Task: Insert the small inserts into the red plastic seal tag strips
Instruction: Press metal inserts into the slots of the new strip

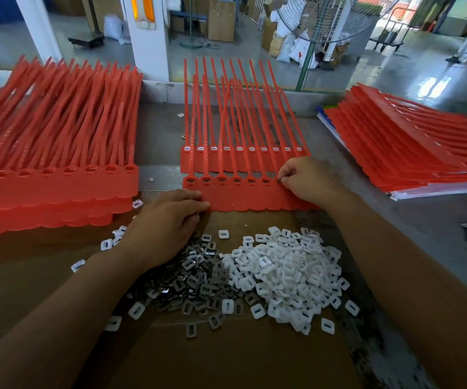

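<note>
Strips [243, 196] of red plastic lie as one joined row on the worktop [411, 220], directly under both sets of fingers, tails pointing away from the person. On the right hand [308, 178], thumb and forefinger pinch a small dark insert [279, 180] at the seventh head of the row. The six heads left of those fingers already carry metal pieces. The left hand [165, 228] lies flat, its fingers [195, 204] straight and close together, pressing on the row's left end.

Beyond the fingers lies a second row [226, 164] with white pieces in its heads. Nearer the person than the fingers, a grey metal heap [195, 279] and a white heap [285, 270] touch each other on brown cardboard [226, 357], with loose pieces scattered around. A tall left stack [52, 141] of strips sits left of the left fingers. A right stack [411, 153] rests on papers, well right of the right fingers.

Past the worktop's far edge the room has a glossy grey floor [395, 71], a white pillar [148, 32], a standing fan [324, 15], boxes [221, 18], sacks [296, 49] and a trolley [389, 37].
</note>
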`<action>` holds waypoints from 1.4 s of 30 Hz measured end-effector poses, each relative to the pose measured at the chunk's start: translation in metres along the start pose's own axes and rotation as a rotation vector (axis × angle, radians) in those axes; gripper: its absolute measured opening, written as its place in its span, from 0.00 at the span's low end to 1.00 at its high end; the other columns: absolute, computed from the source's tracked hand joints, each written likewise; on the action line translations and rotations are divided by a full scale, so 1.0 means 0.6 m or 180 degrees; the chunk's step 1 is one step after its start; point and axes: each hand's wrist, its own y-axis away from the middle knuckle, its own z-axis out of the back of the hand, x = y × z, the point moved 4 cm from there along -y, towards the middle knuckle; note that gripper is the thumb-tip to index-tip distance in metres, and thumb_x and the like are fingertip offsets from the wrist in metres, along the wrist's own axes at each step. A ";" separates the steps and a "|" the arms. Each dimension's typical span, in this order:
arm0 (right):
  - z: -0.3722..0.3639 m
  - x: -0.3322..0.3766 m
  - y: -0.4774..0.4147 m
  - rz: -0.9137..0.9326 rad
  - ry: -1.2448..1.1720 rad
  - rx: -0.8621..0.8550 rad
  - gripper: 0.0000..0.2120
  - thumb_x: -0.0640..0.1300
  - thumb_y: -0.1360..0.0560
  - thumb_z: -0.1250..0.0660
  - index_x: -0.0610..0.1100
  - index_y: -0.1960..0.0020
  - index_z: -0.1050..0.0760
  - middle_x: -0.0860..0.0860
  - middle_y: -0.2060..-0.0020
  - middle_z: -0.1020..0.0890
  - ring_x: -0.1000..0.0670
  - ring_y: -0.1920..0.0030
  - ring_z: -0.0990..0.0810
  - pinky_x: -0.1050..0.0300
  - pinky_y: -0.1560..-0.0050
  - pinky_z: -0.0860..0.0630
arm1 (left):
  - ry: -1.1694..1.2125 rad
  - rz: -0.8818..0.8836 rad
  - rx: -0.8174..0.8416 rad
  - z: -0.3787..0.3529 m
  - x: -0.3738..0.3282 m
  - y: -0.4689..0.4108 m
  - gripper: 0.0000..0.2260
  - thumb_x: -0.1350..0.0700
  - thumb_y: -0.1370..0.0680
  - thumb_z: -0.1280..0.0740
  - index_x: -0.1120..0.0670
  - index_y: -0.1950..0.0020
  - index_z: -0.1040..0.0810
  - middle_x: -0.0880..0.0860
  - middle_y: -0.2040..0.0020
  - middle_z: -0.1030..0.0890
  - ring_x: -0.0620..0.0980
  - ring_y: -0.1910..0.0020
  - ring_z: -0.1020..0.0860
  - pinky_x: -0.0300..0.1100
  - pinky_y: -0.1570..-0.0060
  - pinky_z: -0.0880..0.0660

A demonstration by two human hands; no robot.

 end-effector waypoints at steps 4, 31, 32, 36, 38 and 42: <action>-0.002 0.001 -0.009 -0.0133 -0.0011 0.0025 0.08 0.37 0.26 0.38 0.44 0.56 0.20 0.51 0.56 0.20 0.55 0.56 0.27 0.62 0.58 0.34 | 0.0018 0.0003 -0.0005 0.000 0.001 -0.001 0.15 0.58 0.22 0.40 0.50 0.37 0.26 0.47 0.33 0.29 0.47 0.34 0.34 0.44 0.34 0.38; 0.014 0.088 0.067 0.0628 -0.0634 0.0341 0.02 0.44 0.27 0.33 0.47 0.57 0.22 0.58 0.62 0.21 0.61 0.59 0.24 0.69 0.59 0.29 | -0.0027 -0.0015 0.0020 -0.003 0.008 -0.003 0.15 0.57 0.22 0.41 0.49 0.37 0.26 0.47 0.33 0.30 0.48 0.34 0.34 0.44 0.34 0.39; 0.009 0.101 0.077 0.0720 -0.0550 0.0477 0.01 0.44 0.27 0.33 0.47 0.56 0.22 0.59 0.62 0.22 0.62 0.59 0.24 0.69 0.59 0.29 | -0.0023 -0.0014 0.0018 -0.003 0.008 -0.003 0.15 0.58 0.22 0.41 0.49 0.37 0.26 0.47 0.33 0.30 0.48 0.34 0.34 0.44 0.34 0.39; -0.019 0.150 0.113 0.1205 -0.0156 0.0838 0.05 0.43 0.26 0.34 0.44 0.52 0.20 0.58 0.60 0.22 0.63 0.62 0.26 0.71 0.59 0.29 | -0.0022 -0.0041 0.0029 -0.001 0.008 -0.003 0.15 0.58 0.22 0.40 0.50 0.37 0.26 0.49 0.33 0.29 0.49 0.34 0.33 0.45 0.34 0.37; -0.034 0.169 0.126 0.1400 0.0013 0.0913 0.06 0.41 0.25 0.35 0.43 0.51 0.20 0.53 0.55 0.19 0.59 0.57 0.24 0.67 0.53 0.28 | -0.0027 -0.0062 0.0055 0.000 0.006 -0.003 0.15 0.58 0.22 0.41 0.50 0.37 0.25 0.49 0.33 0.29 0.49 0.35 0.32 0.47 0.35 0.37; -0.061 0.186 0.139 0.1558 0.0256 0.1019 0.08 0.41 0.26 0.34 0.45 0.50 0.19 0.52 0.51 0.18 0.53 0.51 0.22 0.58 0.48 0.26 | 0.0037 -0.0084 0.0069 0.002 0.002 -0.002 0.14 0.58 0.23 0.40 0.52 0.39 0.24 0.51 0.34 0.28 0.49 0.35 0.31 0.49 0.36 0.35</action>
